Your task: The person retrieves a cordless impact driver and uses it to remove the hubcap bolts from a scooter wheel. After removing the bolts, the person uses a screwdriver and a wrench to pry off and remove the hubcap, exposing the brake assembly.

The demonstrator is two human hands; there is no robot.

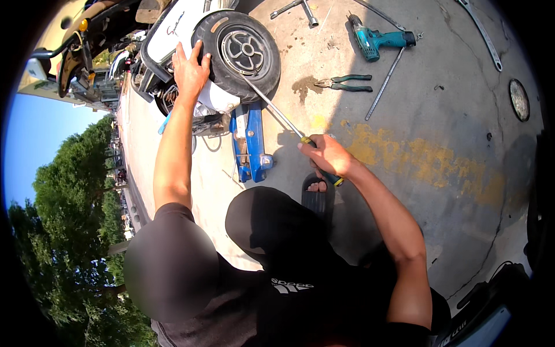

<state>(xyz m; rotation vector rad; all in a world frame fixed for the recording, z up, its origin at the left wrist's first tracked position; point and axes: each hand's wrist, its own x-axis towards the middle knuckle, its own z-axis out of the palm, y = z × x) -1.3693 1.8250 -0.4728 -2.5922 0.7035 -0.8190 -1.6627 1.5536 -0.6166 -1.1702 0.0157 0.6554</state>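
Note:
A black tyre on a spoked wheel belongs to a white scooter. My left hand lies with fingers spread against the tyre's left side and holds nothing. Closed around a yellow-and-dark handle, my right hand grips a long screwdriver. Its metal shaft slants up and left, and the tip meets the wheel where tyre and rim join; whether it is wedged in cannot be made out. Below the wheel stands a blue jack.
On the concrete to the right lie pliers, a teal cordless drill, a metal rod, a long wrench and a round disc. A socket wrench lies at the top. My sandalled foot is near the right hand.

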